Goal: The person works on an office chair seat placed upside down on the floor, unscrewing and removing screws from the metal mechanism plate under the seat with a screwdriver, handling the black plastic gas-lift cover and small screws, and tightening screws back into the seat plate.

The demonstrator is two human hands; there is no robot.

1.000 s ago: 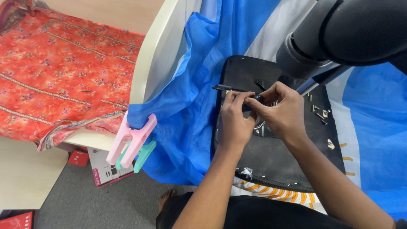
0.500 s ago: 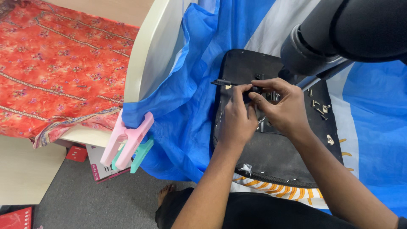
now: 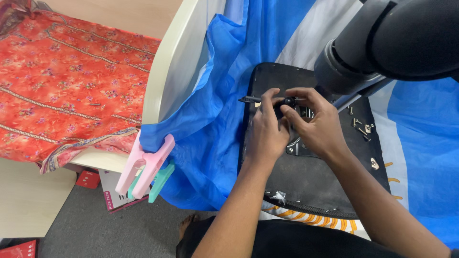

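Both hands have slid a little toward the left edge of the black seat base point(image 3: 306, 191) since the earlier frames.
Left hand point(image 3: 266, 129) and right hand point(image 3: 315, 125) together grasp a thin black tool point(image 3: 250, 100) with a round knob above the metal bracket point(image 3: 299, 148); loose screws point(image 3: 361, 125) lie just right of the right hand, so the fastening looks unfinished.
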